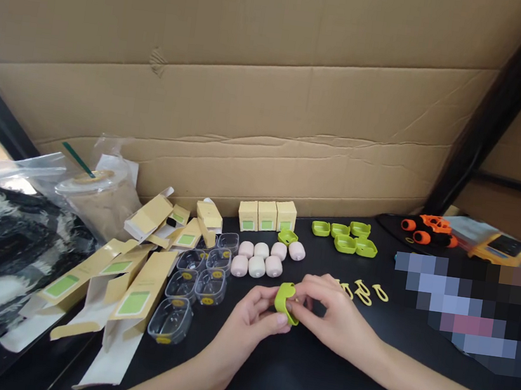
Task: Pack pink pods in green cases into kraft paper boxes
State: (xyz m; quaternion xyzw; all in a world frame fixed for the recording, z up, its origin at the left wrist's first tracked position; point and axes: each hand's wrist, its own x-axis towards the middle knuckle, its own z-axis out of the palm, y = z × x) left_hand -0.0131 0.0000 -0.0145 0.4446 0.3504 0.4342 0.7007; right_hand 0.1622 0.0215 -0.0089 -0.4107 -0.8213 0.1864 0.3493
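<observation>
My left hand (254, 319) grips a small lime-green case cover (285, 302) by its side, thumb in front. My right hand (327, 306) is closed at the cover's right side, its fingertips reaching into the hollow; whether they also pinch something small is hidden. Several pale yellow strap loops (363, 293) lie just beyond my right hand, partly covered by it. Past my hands stand several pale pink and white rounded cases (257, 266). Another green cover (287, 236) lies behind them, and several more green covers (345, 243) are grouped further right.
Clear plastic boxes (170, 319) with yellow stickers stand left of my hands. Opened cardboard boxes (136, 297) spread further left, near a lidded drink cup (97, 199). Three closed boxes (267, 216) stand against the cardboard wall (253, 104). An orange toy car (430, 230) is at right.
</observation>
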